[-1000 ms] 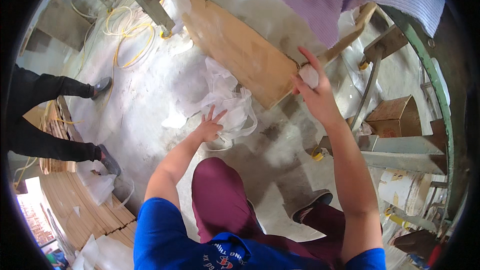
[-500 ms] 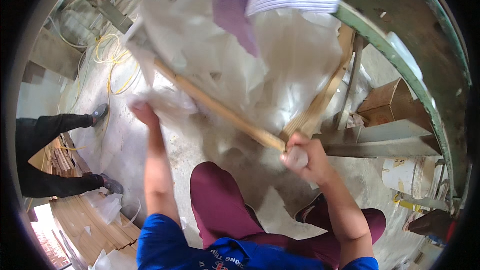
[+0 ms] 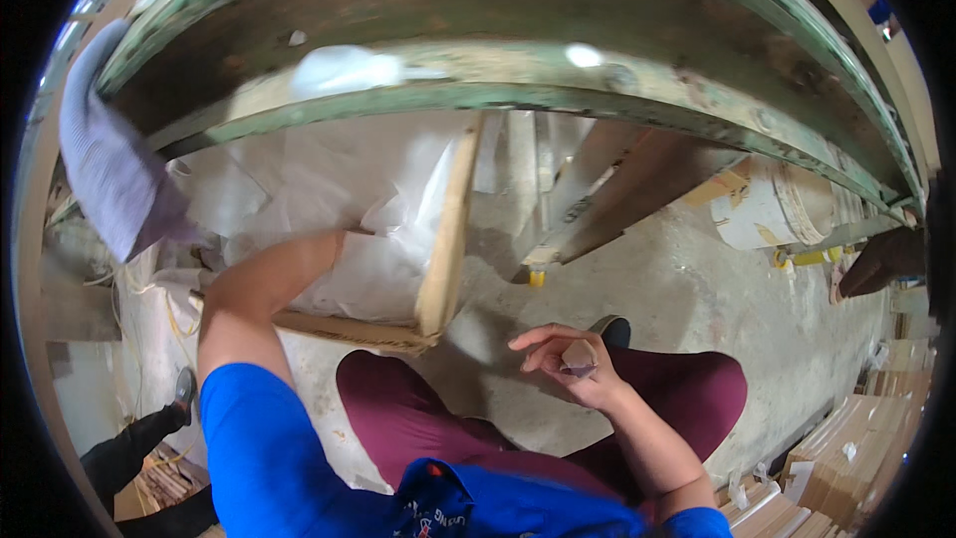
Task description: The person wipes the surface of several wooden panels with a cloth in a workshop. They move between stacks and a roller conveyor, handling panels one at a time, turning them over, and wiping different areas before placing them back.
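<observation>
My left arm (image 3: pixel 264 289) reaches over the front edge of an open cardboard box (image 3: pixel 438 309). White, thin wrapping sheets (image 3: pixel 373 274) fill the box and cover my left hand, so its fingers are hidden. Low in front of my right knee, apart from the box, my right hand (image 3: pixel 573 364) is curled around a small stub-like object (image 3: pixel 579 359). That object has a tan, angular side and a purplish face; its kind is unclear. The index finger stretches out to the left.
A green, worn metal frame (image 3: pixel 478 95) spans above the box, with a purple-grey cloth (image 3: pixel 119 159) hanging at its left end. A white bucket (image 3: pixel 772 204) stands under it at right. Stacked boards (image 3: pixel 846 448) lie at lower right. Another person's legs (image 3: pixel 139 448) show at lower left.
My view has swung right and nearer the green frame. My left arm has moved from beside the box into it. My right hand has come away from the box's corner, index finger now extended.
</observation>
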A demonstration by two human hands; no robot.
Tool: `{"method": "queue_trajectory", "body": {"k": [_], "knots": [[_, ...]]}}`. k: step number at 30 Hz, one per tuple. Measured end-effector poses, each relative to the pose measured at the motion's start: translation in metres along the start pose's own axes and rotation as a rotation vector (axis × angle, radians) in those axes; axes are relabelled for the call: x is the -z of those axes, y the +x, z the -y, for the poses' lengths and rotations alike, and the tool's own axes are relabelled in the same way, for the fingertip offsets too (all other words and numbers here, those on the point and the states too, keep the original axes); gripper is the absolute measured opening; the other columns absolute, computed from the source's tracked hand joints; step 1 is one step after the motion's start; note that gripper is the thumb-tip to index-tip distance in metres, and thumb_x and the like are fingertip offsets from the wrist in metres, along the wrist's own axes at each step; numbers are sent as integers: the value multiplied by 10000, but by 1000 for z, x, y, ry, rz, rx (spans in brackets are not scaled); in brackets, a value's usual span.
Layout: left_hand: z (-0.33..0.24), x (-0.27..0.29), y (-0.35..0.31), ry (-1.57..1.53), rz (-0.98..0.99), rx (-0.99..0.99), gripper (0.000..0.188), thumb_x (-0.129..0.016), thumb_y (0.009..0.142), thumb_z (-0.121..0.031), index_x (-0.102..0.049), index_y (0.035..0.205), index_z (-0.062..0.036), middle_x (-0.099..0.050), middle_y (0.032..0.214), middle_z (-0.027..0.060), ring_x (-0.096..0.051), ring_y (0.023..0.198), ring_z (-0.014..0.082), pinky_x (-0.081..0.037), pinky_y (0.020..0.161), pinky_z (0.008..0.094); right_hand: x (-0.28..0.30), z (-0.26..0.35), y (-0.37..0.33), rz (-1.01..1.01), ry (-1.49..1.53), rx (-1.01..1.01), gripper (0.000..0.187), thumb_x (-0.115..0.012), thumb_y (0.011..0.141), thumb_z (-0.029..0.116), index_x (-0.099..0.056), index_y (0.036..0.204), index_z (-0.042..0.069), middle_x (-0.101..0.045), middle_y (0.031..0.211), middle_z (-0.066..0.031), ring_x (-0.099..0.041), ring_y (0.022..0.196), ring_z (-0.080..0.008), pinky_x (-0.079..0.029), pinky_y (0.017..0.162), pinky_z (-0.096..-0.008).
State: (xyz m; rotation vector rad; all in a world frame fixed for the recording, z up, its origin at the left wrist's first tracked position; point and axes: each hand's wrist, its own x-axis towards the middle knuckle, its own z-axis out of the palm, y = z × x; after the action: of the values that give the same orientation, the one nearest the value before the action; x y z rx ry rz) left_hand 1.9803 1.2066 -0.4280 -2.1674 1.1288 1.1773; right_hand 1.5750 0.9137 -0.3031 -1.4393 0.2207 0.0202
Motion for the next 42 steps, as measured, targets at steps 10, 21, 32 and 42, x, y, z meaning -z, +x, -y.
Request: {"method": "queue_trajectory", "body": {"k": [10, 21, 32, 42], "knots": [[-83, 66, 5, 38, 154, -25, 418, -595, 797, -223, -533, 1194, -111, -535, 1219, 130, -530, 1084, 280, -416, 914, 370, 27, 21, -30, -201, -174, -223, 191, -626, 857, 190, -616, 769, 22, -617, 705, -19, -565, 663, -90, -455, 620, -248], [-97, 51, -177, -375, -628, -206, 556, -528, 852, -491, -504, 1247, -100, -537, 1213, 159, -520, 1086, 325, -415, 924, 413, 21, 5, 65, -82, 151, 188, 264, -552, 904, 165, -543, 1088, -23, -591, 1080, -111, -554, 963, -178, -449, 787, -289], [-169, -51, -198, -241, -1108, 100, 448, -742, 540, -264, -623, 945, -115, -631, 922, 41, -592, 841, 252, -487, 735, 352, -4, 4, 137, 390, 441, -189, 285, -457, 934, 175, -560, 723, 13, -70, 1525, -86, -63, 1390, -351, -248, 1030, -535], [-191, -19, -224, -306, -730, 440, 417, -710, 642, -275, -598, 1014, -124, -574, 1058, 49, -486, 1082, 243, -399, 932, 382, 7, 77, 58, 268, -116, -384, 191, -594, 866, 174, -652, 791, 9, -615, 669, -14, -574, 613, -116, -466, 625, -283]]}}
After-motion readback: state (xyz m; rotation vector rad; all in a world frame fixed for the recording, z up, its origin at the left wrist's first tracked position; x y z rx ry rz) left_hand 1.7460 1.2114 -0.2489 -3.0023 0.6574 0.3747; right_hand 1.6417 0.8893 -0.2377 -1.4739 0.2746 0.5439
